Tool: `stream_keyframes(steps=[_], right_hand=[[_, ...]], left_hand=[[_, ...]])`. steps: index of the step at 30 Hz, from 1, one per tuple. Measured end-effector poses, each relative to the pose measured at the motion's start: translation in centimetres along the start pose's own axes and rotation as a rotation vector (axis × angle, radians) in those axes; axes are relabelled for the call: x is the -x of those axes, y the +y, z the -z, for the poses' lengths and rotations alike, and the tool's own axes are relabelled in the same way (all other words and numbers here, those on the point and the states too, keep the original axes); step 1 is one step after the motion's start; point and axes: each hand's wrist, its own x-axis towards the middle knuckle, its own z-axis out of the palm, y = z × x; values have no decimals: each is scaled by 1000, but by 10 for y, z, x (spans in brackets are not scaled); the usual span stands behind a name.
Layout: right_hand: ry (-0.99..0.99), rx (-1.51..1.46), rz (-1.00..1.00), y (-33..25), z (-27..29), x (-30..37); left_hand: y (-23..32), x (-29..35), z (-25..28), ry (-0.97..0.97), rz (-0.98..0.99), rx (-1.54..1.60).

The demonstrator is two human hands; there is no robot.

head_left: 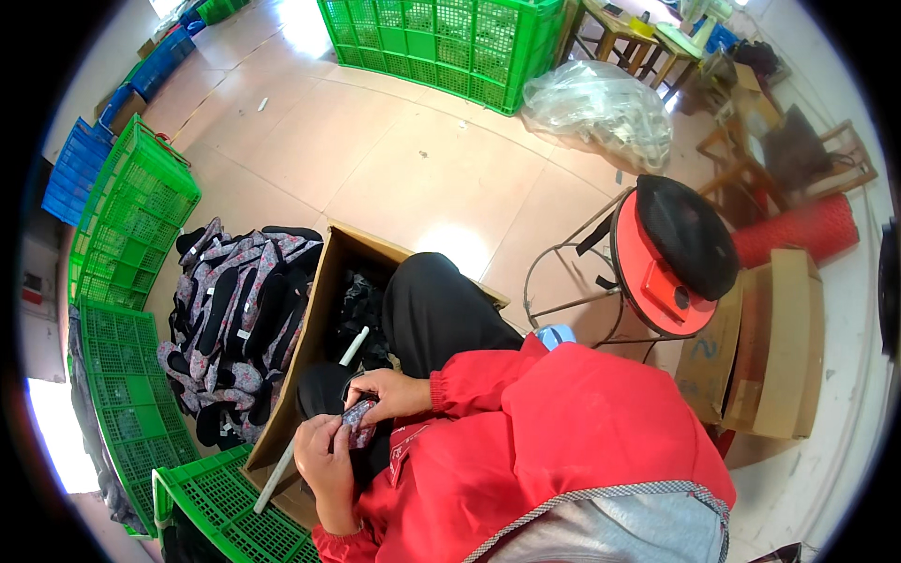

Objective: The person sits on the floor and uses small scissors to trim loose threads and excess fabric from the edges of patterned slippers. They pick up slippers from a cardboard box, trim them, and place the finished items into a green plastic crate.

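Observation:
Over my lap, I hold a floral cloth piece with dark edging [358, 416] between both hands. My left hand [324, 458] pinches its near left side with the fingers bent and closed. From the right, my right hand [394, 394] grips its upper end, thumb and fingers pressed together. Most of the piece is hidden by my fingers, so its full shape cannot be made out. Just past my hands stands an open cardboard box [305, 338] with black material [359, 310] inside. A white rod [276, 477] slants across the box, its middle hidden behind my knee.
Left of the box lies a heap of floral cloth slippers with black soles [225, 314]. Green plastic crates [131, 394] line the left side. A large green crate [432, 52] and a clear plastic bag [601, 108] stand ahead. A red-topped stool [638, 272] carries a black cushion [685, 239].

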Motion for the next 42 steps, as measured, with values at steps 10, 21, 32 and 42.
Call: stream_keyframes(steps=[10, 21, 32, 42], right_hand=[[31, 248, 73, -6, 5, 4], [-43, -141, -283, -13, 0, 0], [19, -77, -273, -5, 1, -3], [288, -392, -580, 10, 14, -9]], left_hand=[[-1, -2, -17, 168, -3, -109], [-26, 10, -9, 356, 620, 845], [-24, 10, -11, 508, 361, 648], [-15, 17, 17, 7, 39, -158]])
